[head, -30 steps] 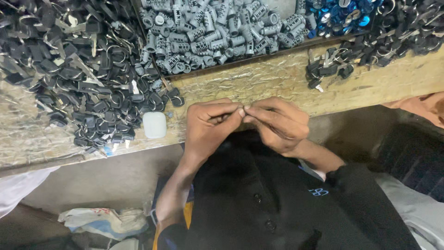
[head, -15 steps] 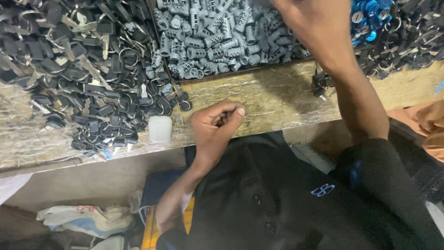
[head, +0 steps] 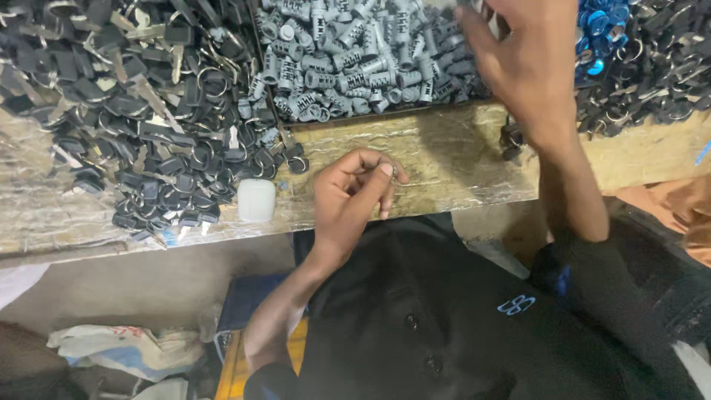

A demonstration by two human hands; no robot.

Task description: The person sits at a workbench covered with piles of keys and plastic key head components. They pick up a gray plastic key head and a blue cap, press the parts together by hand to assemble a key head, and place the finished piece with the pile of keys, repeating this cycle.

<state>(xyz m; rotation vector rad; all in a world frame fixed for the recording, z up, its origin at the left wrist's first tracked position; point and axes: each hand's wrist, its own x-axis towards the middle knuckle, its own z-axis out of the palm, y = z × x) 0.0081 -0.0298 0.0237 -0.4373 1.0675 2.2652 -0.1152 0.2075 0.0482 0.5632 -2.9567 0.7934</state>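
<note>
My left hand (head: 349,194) rests at the bench's front edge, thumb and fingers pinched on a small metal piece (head: 393,172). My right hand (head: 527,63) stretches up over the heap of grey ribbed cylinders (head: 355,59) at the back, fingers spread, its fingertips among them at the top edge; whether it holds one is hidden. A large pile of black-headed keys and rings (head: 133,111) fills the left side of the bench.
A small white case (head: 256,200) lies by the key pile near the wooden bench's front edge (head: 444,159). Blue caps (head: 603,33) and more black rings (head: 652,81) sit at the right. Crumpled bags (head: 118,348) lie on the floor below.
My right hand left the small piece and rose from the bench edge up to the grey cylinders. My left hand stayed put, still pinching the piece.
</note>
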